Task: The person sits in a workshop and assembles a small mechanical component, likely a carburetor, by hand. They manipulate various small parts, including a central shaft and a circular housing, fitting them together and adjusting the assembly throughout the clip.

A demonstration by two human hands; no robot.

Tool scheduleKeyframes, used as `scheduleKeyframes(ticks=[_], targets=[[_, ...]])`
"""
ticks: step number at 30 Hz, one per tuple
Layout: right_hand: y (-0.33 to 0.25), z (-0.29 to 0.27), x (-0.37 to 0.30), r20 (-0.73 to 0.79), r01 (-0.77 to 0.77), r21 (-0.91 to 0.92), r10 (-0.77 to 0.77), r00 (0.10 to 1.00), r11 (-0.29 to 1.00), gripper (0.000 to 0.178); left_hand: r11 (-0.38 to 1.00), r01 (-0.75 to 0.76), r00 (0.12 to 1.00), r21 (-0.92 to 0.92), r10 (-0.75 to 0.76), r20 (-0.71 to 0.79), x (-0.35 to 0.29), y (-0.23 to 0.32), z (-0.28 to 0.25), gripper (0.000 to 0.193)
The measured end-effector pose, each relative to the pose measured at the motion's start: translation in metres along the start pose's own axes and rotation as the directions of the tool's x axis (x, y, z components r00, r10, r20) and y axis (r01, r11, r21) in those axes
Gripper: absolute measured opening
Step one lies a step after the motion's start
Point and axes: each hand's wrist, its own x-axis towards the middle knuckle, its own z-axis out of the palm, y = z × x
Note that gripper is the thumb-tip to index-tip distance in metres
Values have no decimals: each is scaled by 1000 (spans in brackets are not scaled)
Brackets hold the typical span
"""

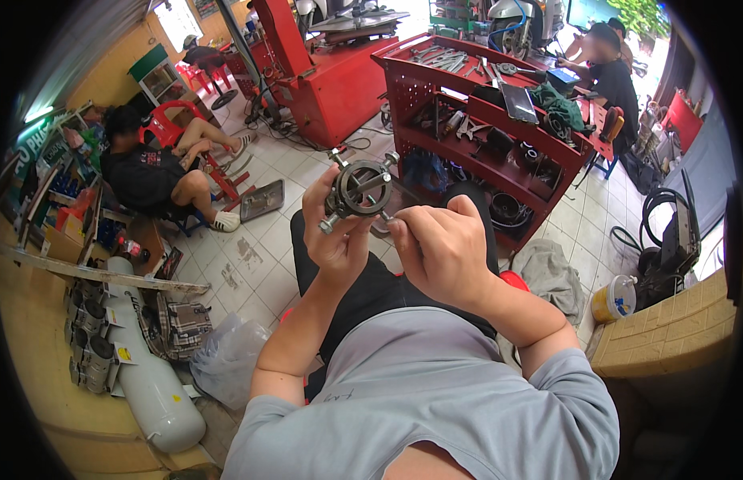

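In front of my chest, my left hand [336,240] grips a round metal tool with a ring body [343,189], which looks like a puller. Several bolts stick out around its rim, and a threaded rod crosses its centre. The fingers of that hand wrap its left and lower sides. At the lower right of the ring, my right hand [442,244] pinches the end of one bolt [387,218] between thumb and forefinger. The tool is held up above my dark trousers [371,291].
A red tool cart [539,172] with wrenches [439,58] and a phone [518,104] stands ahead. One person [139,164] sits at the left beside a metal tray [263,200]; another [615,84] sits far right. A grey cylindrical tank [159,392] and plastic bag [231,360] lie near left.
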Motion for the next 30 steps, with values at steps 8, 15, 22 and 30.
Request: scheduleKeyframes(ticks=[8, 15, 22, 30], targets=[[-4, -3, 0, 33, -29, 13, 29, 999, 999, 21, 1000, -14, 1000, 10, 14, 11, 3, 1, -1, 8], [-6, -2, 2, 2, -52, 59, 52, 999, 997, 23, 999, -24, 1000, -26, 25, 2, 1, -2, 0, 9], [-7, -7, 7, 10, -53, 69, 53, 999, 996, 22, 1000, -22, 1000, -12, 23, 13, 1, -3, -1, 10], [3, 1, 2, 2, -1, 1, 1, 1000, 1000, 23, 998, -55, 998, 31, 54, 35, 5, 1, -1, 11]])
